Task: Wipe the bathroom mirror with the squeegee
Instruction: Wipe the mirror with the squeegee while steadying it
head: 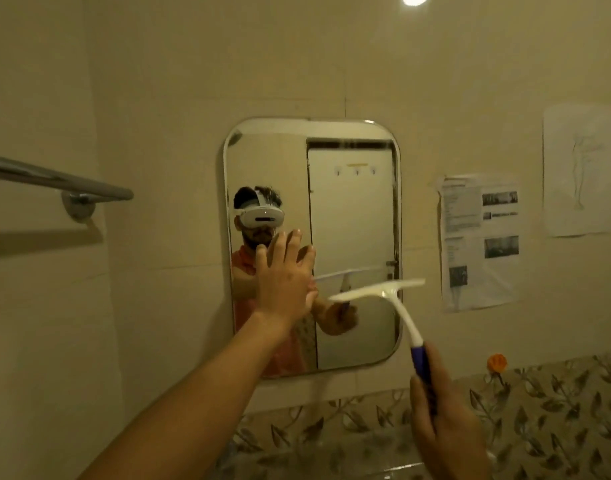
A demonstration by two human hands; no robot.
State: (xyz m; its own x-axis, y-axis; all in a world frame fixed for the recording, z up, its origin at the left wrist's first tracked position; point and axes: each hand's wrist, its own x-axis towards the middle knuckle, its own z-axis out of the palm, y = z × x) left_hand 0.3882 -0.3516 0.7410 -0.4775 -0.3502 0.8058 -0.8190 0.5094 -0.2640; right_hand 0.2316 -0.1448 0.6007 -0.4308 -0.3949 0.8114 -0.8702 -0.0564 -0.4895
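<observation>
A rounded rectangular mirror [352, 209] hangs on the beige tiled wall. My left hand [285, 275] lies flat on its lower left part, fingers spread and pointing up. My right hand [446, 424] grips the blue handle of a squeegee [380, 292]. Its white blade sits tilted in front of the mirror's lower right, the right tip past the mirror's edge; whether the blade touches the glass I cannot tell. The mirror reflects a person with a white headset, both arms and a white door.
A metal towel bar [58, 183] juts out from the left wall at shoulder height. Printed sheets [480, 240] and a pale drawing [579, 174] are stuck to the wall right of the mirror. Below runs a leaf-patterned tile band [556, 403] with an orange hook [497, 362].
</observation>
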